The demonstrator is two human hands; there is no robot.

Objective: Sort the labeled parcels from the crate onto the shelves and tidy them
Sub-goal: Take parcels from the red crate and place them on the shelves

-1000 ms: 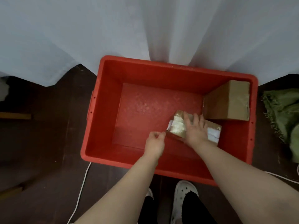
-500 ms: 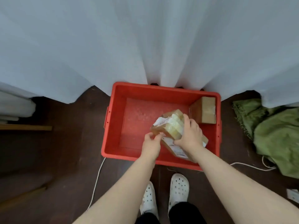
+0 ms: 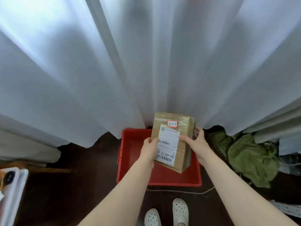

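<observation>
The left hand (image 3: 149,148) pinches the parcel's (image 3: 182,152) left edge, thumb on the white label. The right hand (image 3: 197,142) grips the right edge, thumb on the face and fingers curled behind. Both hands are equally near it. The parcel hangs above the crate (image 3: 162,183), its long axis running near to far and its red-edged sticker (image 3: 172,123) at the far end. Half a second ago it was tilted low over the crate under the right palm; now it is raised, label face up.
</observation>
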